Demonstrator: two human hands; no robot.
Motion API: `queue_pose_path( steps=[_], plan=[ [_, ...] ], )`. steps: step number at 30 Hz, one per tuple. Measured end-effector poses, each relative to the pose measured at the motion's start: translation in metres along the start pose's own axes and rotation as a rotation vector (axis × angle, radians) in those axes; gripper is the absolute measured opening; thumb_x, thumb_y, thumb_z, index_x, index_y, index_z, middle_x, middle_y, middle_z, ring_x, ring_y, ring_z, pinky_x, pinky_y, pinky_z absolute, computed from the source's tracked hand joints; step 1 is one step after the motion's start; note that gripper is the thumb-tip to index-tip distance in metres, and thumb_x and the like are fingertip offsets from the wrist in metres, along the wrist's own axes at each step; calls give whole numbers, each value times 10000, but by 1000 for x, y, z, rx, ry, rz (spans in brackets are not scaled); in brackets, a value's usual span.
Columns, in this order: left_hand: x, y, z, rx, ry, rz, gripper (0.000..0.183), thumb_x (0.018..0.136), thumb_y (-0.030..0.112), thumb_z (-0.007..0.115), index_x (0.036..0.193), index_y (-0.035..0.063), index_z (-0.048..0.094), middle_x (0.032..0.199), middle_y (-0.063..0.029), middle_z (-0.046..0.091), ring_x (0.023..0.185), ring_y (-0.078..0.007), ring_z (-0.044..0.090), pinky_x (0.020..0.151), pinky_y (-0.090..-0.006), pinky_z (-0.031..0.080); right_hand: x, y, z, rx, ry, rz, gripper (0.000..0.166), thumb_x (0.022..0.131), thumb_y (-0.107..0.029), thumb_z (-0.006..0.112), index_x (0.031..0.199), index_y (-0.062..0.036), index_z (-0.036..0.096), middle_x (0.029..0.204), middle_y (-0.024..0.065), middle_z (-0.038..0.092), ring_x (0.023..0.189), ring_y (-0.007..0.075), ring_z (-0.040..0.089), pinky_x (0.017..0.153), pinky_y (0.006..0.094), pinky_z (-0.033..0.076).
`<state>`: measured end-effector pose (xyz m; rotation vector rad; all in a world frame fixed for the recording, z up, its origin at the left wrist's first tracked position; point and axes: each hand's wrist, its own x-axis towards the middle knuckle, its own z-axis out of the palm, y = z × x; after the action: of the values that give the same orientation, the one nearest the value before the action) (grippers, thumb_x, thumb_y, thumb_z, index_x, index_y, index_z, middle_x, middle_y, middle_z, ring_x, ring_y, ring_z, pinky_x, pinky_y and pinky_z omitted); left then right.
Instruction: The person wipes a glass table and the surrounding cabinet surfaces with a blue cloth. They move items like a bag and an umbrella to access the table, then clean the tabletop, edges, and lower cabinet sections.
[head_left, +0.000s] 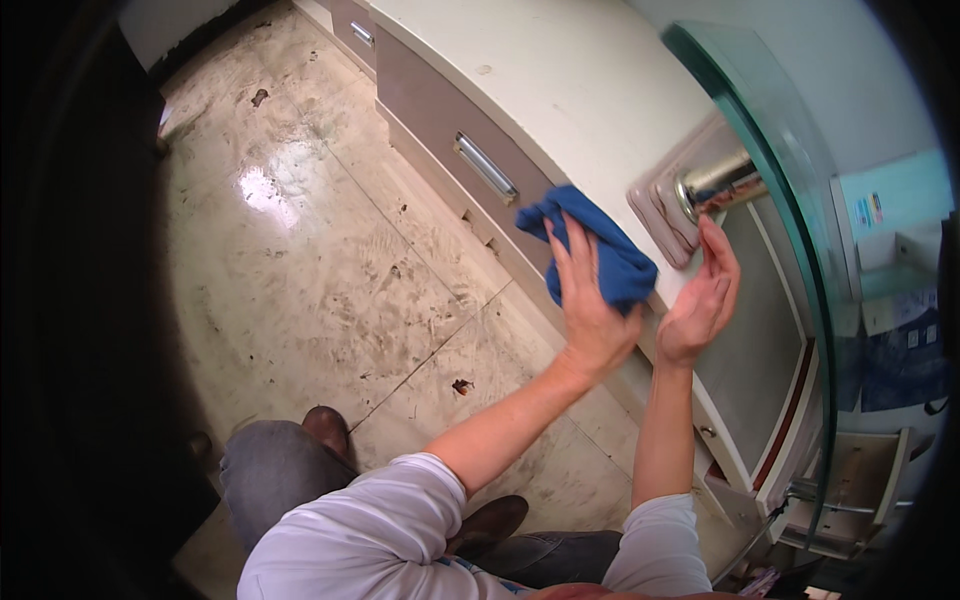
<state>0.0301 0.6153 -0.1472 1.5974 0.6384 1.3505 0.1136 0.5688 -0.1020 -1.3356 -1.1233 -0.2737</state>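
Note:
My left hand (592, 307) presses its spread fingers on a crumpled blue cloth (611, 259), which lies over the front edge of a white countertop (525, 97). To its right my right hand (701, 300) is raised with nothing in it, palm turned towards the left and fingers slightly curved. Its fingertips are close to the base of a shiny metal post (716, 184); whether they touch it is hard to tell. The post stands on a beige block with rounded edges (664, 217), beneath a curved glass panel (780, 165).
Drawer fronts with metal handles (486, 166) run below the countertop. A stained tiled floor (337, 285) bears dark debris (462, 387). At the right are an open-topped cabinet compartment (750, 360) and the glass panel's thick edge. My brown shoes (328, 431) are on the floor.

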Motion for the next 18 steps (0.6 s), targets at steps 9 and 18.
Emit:
queue_pose_path(
  steps=[9,18],
  plan=[
    [-74,19,9,-134,-256,80,829,756,1,618,1448,-105,173,1533,-291,129,1416,-519,27,1147,-504,91,12,3,-19,589,-13,231,612,1014,-445,266,1226,73,512,1324,218,505,1303,307,415,1142,397,244],
    [-73,-11,-18,-131,-445,320,632,661,-71,645,1277,-77,503,1457,-212,384,1398,-476,219,1123,-503,239,10,7,-58,696,58,326,610,1000,-473,328,1137,68,576,1237,221,574,1206,307,511,1113,415,307]
  ],
)
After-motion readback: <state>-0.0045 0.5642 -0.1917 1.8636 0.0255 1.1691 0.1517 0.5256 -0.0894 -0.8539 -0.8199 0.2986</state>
